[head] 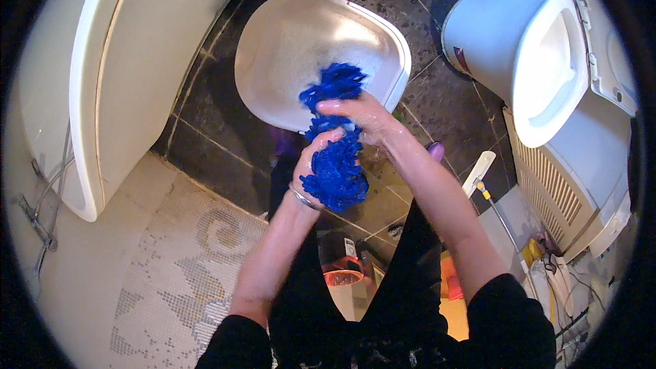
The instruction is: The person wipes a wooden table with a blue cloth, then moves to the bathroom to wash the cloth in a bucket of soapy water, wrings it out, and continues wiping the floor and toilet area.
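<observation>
A wet-looking blue shaggy cloth [335, 164] is bunched between both hands in front of the legs. My left hand [313, 159] grips its lower bulk, with a silvery bangle around the wrist. Above and to the right, my right hand [361, 115] is closed around the upper part, and a loose end of the cloth sticks out beyond the fingers. Both hands look wet. Behind the cloth, a white rounded basin or lid-like vessel [287, 46] stands over the dark floor; the cloth's end overlaps its near edge. Part of each palm is hidden by the cloth.
At the left rises a white bathtub [138, 61]; a toilet [548, 77] with its lid raised stands at the right. Below it are a slatted beige panel [548, 189] and a flat-headed mop or squeegee [480, 171]. An orange container [343, 278] shows between the legs on the tiled floor.
</observation>
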The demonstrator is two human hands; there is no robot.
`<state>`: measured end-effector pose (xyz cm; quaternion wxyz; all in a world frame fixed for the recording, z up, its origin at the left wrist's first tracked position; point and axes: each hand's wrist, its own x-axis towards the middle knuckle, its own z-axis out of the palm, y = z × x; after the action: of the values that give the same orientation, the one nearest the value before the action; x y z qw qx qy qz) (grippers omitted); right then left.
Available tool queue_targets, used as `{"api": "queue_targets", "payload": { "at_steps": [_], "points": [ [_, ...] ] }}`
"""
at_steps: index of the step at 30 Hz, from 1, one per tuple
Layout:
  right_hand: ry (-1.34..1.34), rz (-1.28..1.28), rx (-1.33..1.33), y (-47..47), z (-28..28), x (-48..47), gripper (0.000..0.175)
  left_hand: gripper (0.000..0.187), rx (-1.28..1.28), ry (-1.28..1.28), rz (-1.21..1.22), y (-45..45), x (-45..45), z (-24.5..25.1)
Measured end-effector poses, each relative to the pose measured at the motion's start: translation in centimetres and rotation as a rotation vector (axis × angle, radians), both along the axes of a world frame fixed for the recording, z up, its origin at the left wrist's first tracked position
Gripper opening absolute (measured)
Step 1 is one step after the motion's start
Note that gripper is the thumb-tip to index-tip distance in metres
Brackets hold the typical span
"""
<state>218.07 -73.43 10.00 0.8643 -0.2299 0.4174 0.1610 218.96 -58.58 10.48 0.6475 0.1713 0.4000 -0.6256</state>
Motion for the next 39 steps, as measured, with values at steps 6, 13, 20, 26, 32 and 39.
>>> {"api": "queue_targets", "payload": {
  "at_steps": [6, 13, 20, 26, 32, 39],
  "points": [
    [-0.352, 0.784, -0.900, 0.5, -2.9, 1.2, 0.039, 0.028, 0.262, -0.557, -0.559, -0.6, 0.1, -2.5],
    [-0.499, 0.984, -1.007, 0.7, -1.8, 0.7, 0.059, 0.038, 0.124, -1.468, -1.074, 1.4, 1.1, -7.1],
    [-0.297, 0.642, -0.800, 0.2, -2.9, -2.8, 0.041, 0.056, 0.073, -1.147, -0.979, 0.8, 3.9, -1.7],
    [-1.053, 0.411, -1.460, -0.1, 2.1, -2.9, 0.025, 0.042, 0.263, -0.380, -0.173, 2.6, 0.8, -1.1],
    [-1.262, 0.345, -1.560, 0.0, 3.3, -3.6, 0.018, 0.042, 0.080, -0.033, 0.136, 1.7, -0.1, 1.6],
    [-0.106, -0.258, -0.597, 3.2, 6.3, -5.7, 0.037, 0.046, 0.325, -0.845, 0.113, -1.6, 1.3, 6.9]
  ]
}}
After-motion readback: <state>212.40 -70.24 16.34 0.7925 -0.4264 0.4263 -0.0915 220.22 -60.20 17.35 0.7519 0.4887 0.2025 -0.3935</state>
